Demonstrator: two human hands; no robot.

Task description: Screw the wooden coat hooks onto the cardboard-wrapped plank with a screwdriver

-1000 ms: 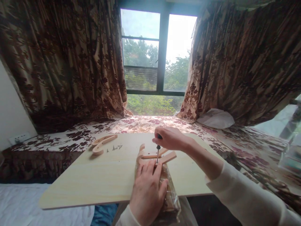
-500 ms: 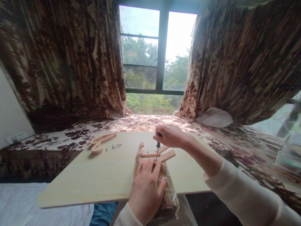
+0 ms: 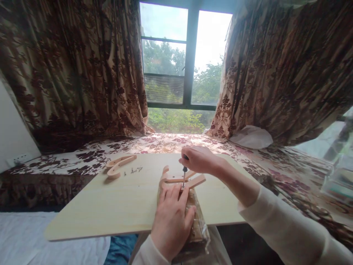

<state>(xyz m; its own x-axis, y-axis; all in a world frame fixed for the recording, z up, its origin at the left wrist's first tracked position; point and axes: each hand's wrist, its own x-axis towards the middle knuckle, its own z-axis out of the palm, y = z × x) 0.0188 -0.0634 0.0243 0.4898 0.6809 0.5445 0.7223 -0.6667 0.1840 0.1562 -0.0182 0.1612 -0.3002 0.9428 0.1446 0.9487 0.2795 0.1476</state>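
Observation:
My right hand (image 3: pixel 197 158) is closed around the handle of a screwdriver (image 3: pixel 184 177). The shaft stands nearly upright, its tip down on a curved wooden piece (image 3: pixel 197 181). My left hand (image 3: pixel 173 213) lies flat, fingers stretched forward over the near edge of that wood, thumb apart. Under the left palm is a block wrapped in clear plastic (image 3: pixel 200 219), on which the wood partly rests. Whatever lies at the screwdriver's tip is too small to make out. Farther left, curved wooden parts (image 3: pixel 117 167) and several small screws (image 3: pixel 134 170) lie on the table.
The pale wooden table (image 3: pixel 104 209) ends at a front edge close to me. Behind it stretches a ledge with flowered cloth (image 3: pixel 171 143) below a window (image 3: pixel 190 66). A white bag (image 3: pixel 252 137) sits on the ledge at right; curtains (image 3: pixel 91 66) hang on both sides.
Both hands keep nearly the same places. The right hand has shifted and turned very slightly on the screwdriver, and the view has tilted a little.

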